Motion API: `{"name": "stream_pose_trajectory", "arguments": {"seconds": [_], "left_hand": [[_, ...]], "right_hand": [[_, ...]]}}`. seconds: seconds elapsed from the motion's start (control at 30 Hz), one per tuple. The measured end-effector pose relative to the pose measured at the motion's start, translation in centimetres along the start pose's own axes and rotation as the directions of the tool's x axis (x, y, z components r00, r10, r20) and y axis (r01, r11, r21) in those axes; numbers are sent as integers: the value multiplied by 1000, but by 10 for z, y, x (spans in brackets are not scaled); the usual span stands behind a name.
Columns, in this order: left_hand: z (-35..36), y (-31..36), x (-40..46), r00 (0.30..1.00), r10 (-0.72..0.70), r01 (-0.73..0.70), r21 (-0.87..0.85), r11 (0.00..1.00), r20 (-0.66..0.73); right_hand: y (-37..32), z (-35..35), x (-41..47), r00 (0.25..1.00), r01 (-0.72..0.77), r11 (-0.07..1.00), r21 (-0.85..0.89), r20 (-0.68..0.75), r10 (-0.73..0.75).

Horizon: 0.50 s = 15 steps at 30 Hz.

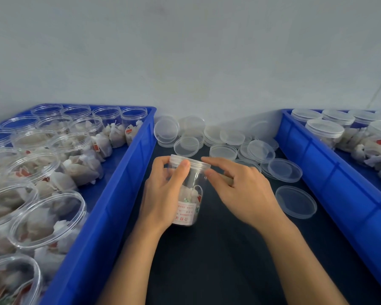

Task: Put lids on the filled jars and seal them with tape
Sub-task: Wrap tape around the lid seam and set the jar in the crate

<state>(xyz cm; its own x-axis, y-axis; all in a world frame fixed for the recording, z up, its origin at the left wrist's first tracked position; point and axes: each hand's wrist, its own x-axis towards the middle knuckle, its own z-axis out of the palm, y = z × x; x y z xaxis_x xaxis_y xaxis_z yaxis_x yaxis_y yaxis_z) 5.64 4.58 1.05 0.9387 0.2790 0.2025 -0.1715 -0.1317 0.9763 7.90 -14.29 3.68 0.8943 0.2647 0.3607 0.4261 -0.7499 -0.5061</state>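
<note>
A clear plastic jar (188, 194) with tea bags and a printed label stands tilted on the dark table between the two crates. A clear lid (194, 164) sits on its mouth. My left hand (163, 190) grips the jar's side, thumb up by the lid. My right hand (240, 188) reaches in from the right; its forefinger and thumb touch the lid's rim, and its other fingers curl round a small tan thing (228, 181) that looks like a tape roll, mostly hidden.
A blue crate (110, 205) on the left holds several open filled jars (48, 219). A blue crate (330, 172) on the right holds several lidded jars (324, 130). Loose clear lids (295, 201) lie scattered on the dark table (218, 260) behind and right of my hands.
</note>
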Motion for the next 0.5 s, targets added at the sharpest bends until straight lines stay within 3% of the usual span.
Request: {"name": "stream_pose_trajectory", "arguments": {"seconds": [0.3, 0.4, 0.5], "left_hand": [[-4, -1, 0, 996, 0, -2, 20, 1000, 87], [1, 1, -4, 992, 124, -123, 191, 974, 5], [7, 4, -9, 919, 364, -265, 443, 856, -152]], "right_hand": [[0, 1, 0, 999, -39, 998, 58, 21, 38], [1, -1, 0, 999, -44, 996, 78, 17, 42], [0, -1, 0, 999, -53, 997, 52, 7, 53]]}}
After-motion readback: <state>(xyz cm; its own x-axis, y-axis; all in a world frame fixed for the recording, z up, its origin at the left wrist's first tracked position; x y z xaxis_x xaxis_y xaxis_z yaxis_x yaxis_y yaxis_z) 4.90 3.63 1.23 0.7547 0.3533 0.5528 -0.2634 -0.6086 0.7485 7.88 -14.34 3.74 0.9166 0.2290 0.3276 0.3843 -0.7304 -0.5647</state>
